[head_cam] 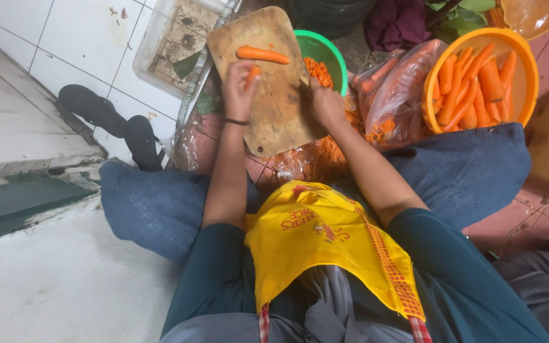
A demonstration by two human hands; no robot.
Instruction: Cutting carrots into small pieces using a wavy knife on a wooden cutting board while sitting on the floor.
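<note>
— In the containers around the cutting board (274, 95)?
— Just right of the board, a green bowl (325, 47) with chopped orange carrot bits (318, 71). Farther right, an orange basket (522, 63) heaped with whole peeled carrots (471, 89). Between bowl and basket, a clear plastic bag (392, 95) bulging with more carrots. Left of the board's far end, a grimy white tray (160, 47) with a green leaf inside.
— And the carrot being worked?
— Held on the board's left side: a short orange carrot piece (252, 75), smooth, peeled, standing nearly on end. Left hand (239, 92) closed round it, grip narrow, fingertips pinching. A second whole carrot (263, 54) lying crosswise near the board's far edge, untouched.
— Right hand (325, 101)?
— At the board's right edge, fingers curled inward; held thing hidden, so grip state impossible to tell.
— Packages, labels?
— Below the board, a yellow apron (319, 241) with red lettering and a red checked band along its right side.
</note>
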